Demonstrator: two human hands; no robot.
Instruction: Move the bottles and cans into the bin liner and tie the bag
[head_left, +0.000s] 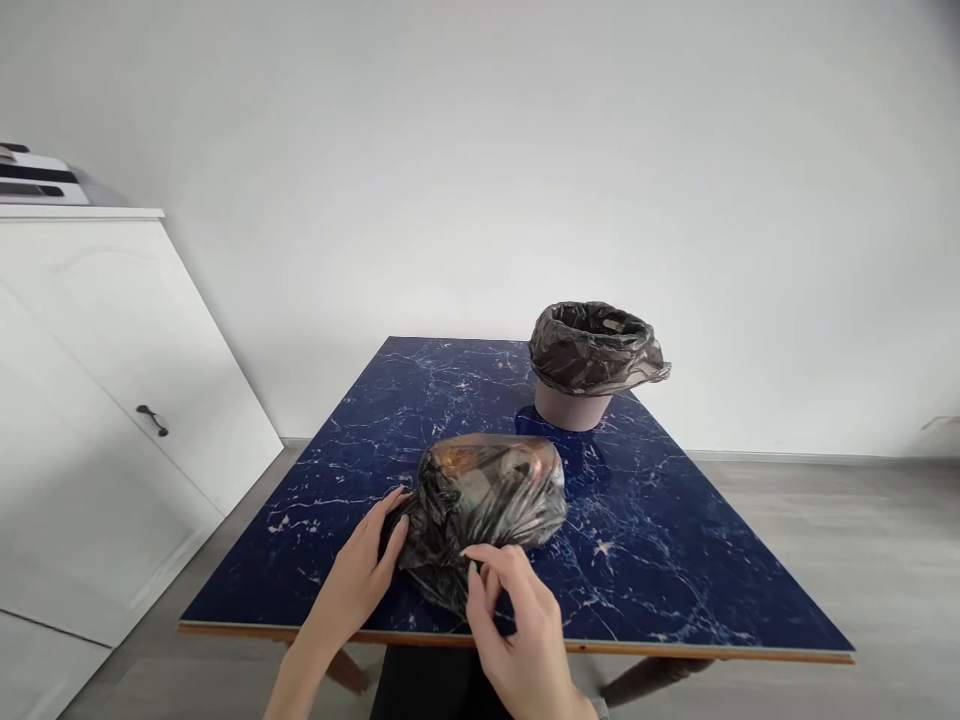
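A filled black plastic trash bag [491,490] lies on the near half of the blue table, its thin film showing orange and pale contents I cannot make out. On its left side, my left hand [356,575] has a gathered edge of the film between thumb and fingers. At the bag's near side is my right hand [521,615], index finger and thumb pinched together at the crumpled plastic. How much film lies in that pinch is partly hidden.
Farther back on the right of the marbled blue table [442,385] stands a pinkish bin [572,408] with a black liner [592,365] folded over its rim. A white cabinet [112,400] stands at the left; a white wall [360,200] rises behind.
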